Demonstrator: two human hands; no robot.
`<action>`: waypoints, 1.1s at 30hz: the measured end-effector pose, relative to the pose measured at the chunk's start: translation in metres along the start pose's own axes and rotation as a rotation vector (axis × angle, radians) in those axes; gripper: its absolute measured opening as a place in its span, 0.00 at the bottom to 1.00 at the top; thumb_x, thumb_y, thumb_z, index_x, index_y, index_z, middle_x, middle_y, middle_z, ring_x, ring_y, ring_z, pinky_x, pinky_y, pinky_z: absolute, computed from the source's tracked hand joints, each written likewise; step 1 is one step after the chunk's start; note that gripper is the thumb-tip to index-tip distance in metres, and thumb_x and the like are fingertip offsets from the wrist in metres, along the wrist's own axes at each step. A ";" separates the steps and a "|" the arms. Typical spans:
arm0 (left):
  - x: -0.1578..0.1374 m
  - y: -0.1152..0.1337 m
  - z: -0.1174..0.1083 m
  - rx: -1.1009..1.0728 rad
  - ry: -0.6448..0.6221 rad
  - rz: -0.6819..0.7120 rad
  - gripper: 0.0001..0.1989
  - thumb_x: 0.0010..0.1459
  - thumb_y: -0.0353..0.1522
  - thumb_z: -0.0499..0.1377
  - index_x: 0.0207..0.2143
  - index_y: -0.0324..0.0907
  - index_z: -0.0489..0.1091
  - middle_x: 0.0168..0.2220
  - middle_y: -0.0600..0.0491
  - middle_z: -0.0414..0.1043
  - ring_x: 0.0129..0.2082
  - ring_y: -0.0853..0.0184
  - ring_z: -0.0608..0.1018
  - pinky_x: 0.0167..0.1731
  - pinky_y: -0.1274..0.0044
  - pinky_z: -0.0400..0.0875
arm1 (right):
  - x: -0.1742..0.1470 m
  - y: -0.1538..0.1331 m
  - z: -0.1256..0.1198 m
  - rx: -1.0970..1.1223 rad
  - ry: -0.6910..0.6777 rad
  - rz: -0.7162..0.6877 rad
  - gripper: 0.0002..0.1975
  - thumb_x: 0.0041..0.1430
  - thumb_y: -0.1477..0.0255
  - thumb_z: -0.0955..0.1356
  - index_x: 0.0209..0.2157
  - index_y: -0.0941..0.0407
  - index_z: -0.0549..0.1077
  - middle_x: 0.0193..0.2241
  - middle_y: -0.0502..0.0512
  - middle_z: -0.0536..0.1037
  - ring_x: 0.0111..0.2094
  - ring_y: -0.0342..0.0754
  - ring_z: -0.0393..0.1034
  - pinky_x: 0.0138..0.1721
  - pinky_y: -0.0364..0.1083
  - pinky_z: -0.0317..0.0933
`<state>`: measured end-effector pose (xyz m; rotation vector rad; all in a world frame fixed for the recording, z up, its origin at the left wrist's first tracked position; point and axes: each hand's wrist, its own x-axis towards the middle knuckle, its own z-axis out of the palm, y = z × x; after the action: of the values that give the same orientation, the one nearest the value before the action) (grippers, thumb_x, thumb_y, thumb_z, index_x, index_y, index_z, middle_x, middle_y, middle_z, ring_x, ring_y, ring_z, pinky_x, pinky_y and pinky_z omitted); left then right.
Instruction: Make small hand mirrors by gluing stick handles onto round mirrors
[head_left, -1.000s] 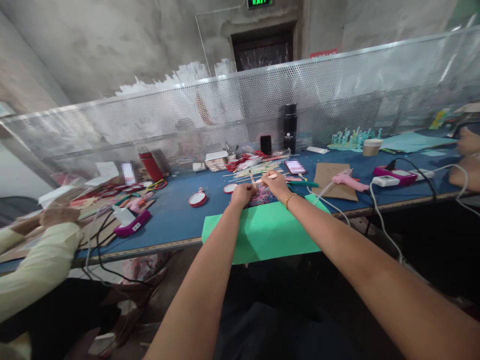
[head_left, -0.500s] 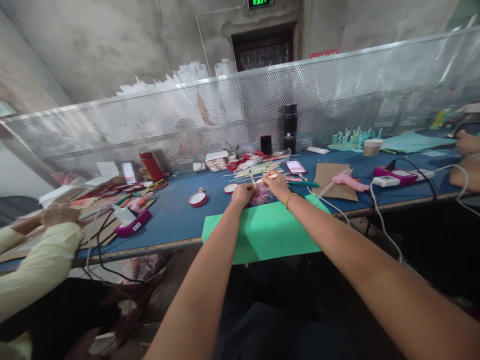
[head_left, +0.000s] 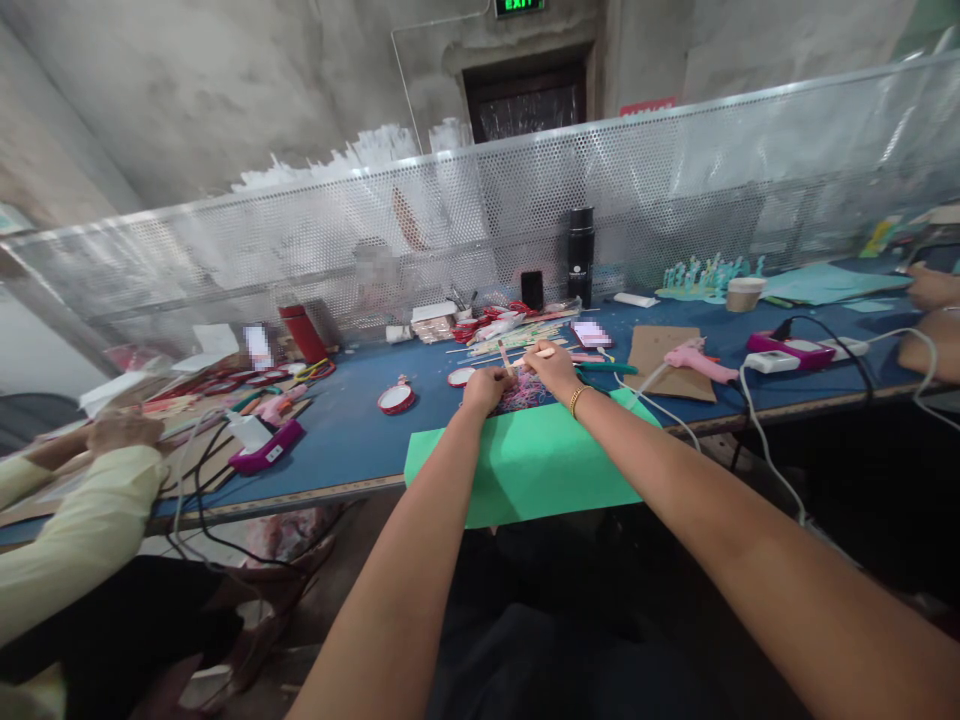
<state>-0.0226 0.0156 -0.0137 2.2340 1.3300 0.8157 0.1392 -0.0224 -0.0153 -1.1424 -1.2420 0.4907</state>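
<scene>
My left hand [head_left: 487, 388] is closed on a thin tan stick [head_left: 504, 354] that stands up from its fingers. Close by on the right, my right hand [head_left: 553, 370] pinches a pale pen-like rod [head_left: 543, 354], its tip pointing left toward the stick. What the tip does there is too small to make out. Beneath both hands lies a tangle of pink and purple thin strands [head_left: 525, 394]. A green sheet [head_left: 540, 465] spreads under my forearms and hangs over the table edge.
Pliers with teal handles [head_left: 607, 368], a pink glue gun [head_left: 697, 360] on cardboard [head_left: 652, 350] and a purple power strip [head_left: 795, 350] with cables are to the right. Red tape rolls [head_left: 396, 400] lie left. A black flask [head_left: 580, 258] stands behind. Co-workers' hands [head_left: 124, 428] show at both sides.
My hands hold nearly the same pose, with no clear movement of the stick or rod. The co-worker's hand at the left has shifted slightly.
</scene>
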 end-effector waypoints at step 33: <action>-0.001 0.003 -0.001 0.005 -0.002 -0.008 0.13 0.50 0.41 0.59 0.23 0.40 0.72 0.19 0.58 0.66 0.22 0.71 0.64 0.26 0.78 0.54 | 0.002 0.004 0.001 -0.005 0.014 -0.010 0.06 0.45 0.67 0.65 0.20 0.54 0.68 0.18 0.47 0.71 0.24 0.45 0.66 0.28 0.43 0.59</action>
<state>-0.0220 0.0136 -0.0111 2.2314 1.3400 0.8081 0.1406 -0.0185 -0.0180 -1.1419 -1.2370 0.4716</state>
